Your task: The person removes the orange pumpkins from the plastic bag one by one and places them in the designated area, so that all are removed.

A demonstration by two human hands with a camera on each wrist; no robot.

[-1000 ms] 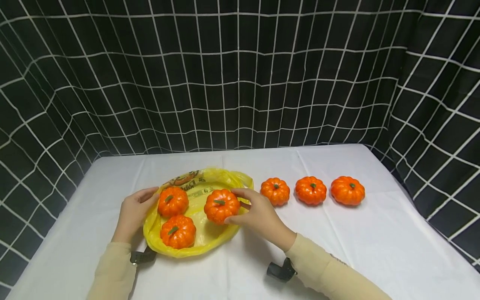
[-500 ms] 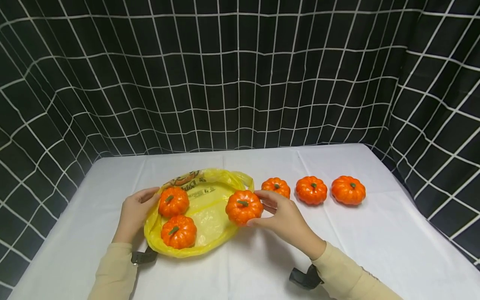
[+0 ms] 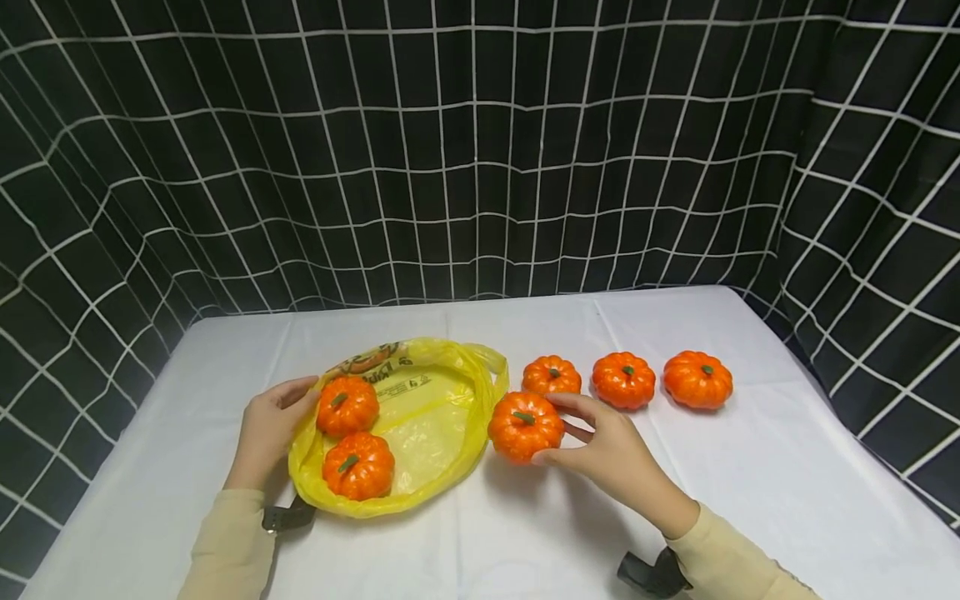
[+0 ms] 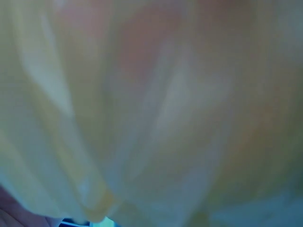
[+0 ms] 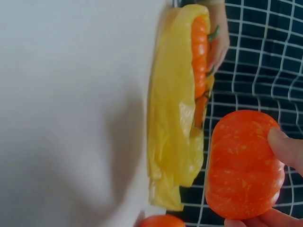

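Note:
In the head view my right hand (image 3: pixel 618 450) holds a small orange pumpkin (image 3: pixel 525 427) with a green stem, pinched between thumb and fingers. It is raised above the white table, just right of a yellow plastic bag (image 3: pixel 431 450). My left hand (image 3: pixel 273 429) grips the bag's left rim, its fingertips partly hidden by the plastic. Inside the spread bag lie two more pumpkins, a rear pumpkin (image 3: pixel 347 406) and a front pumpkin (image 3: pixel 358 467). The left wrist view is filled with blurred yellow plastic (image 4: pixel 156 118). The right wrist view shows the held pumpkin (image 5: pixel 246 165) close up.
Three pumpkins stand in a row at the right: a near-left pumpkin (image 3: pixel 551 375), a middle pumpkin (image 3: pixel 623 380) and a right pumpkin (image 3: pixel 697 380). A white cloth (image 3: pixel 780 467) covers the table. Black gridded curtain (image 3: pixel 480 150) surrounds the back and sides.
My right hand has carried its pumpkin rightward, from over the bag to beyond its right rim. The left hand, bag and other pumpkins have stayed in place.

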